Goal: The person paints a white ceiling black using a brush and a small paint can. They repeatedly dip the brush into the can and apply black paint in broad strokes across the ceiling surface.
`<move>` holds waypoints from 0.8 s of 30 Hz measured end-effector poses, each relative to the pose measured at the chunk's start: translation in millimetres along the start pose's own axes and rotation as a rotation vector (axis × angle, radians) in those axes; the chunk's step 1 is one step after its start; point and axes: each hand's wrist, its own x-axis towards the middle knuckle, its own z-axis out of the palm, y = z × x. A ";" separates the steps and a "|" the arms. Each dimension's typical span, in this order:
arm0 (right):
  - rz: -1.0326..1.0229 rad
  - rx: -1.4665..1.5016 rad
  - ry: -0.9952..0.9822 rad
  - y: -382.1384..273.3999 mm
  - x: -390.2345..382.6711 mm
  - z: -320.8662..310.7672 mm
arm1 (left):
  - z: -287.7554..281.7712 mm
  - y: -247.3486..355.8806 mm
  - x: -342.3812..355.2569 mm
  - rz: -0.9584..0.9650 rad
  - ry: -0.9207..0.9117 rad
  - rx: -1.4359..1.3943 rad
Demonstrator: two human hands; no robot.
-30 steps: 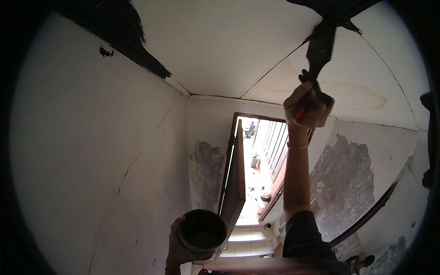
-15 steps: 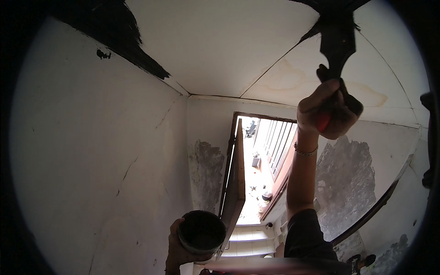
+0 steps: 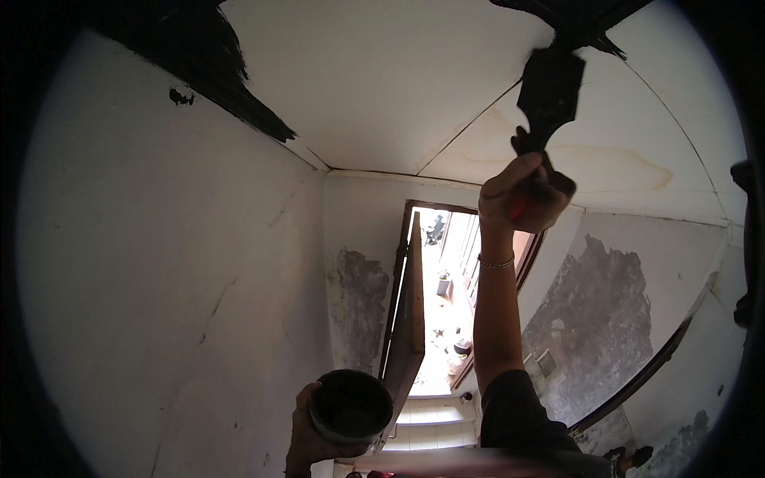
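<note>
Raised overhead, my right hand (image 3: pixel 527 195) is closed round the handle of a wide paintbrush (image 3: pixel 550 88), which is coated in black. The brush is up at the white ceiling (image 3: pixel 382 88), close below a patch of black paint (image 3: pixel 586 20) there. Low down, my left hand (image 3: pixel 307 434) grips a round dark tub (image 3: pixel 351 408) by its side, with its mouth facing up. The tub's inside looks black, and how full it is I cannot tell.
More black paint (image 3: pixel 183 48) covers the ceiling edge at the upper left. An open door (image 3: pixel 406 319) stands ahead, with bright steps (image 3: pixel 434 422) and a barred grille beyond. Grey peeling patches (image 3: pixel 598 311) mark the walls. A dark rail (image 3: pixel 637 382) slants along the right.
My right hand and the brush have moved left and slightly down from the black ceiling patch. The left hand and the tub have hardly moved.
</note>
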 end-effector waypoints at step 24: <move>0.513 0.319 -0.551 -12.1 -49.2 -128.5 | 8.6 -14.8 -10.2 0.038 0.118 0.111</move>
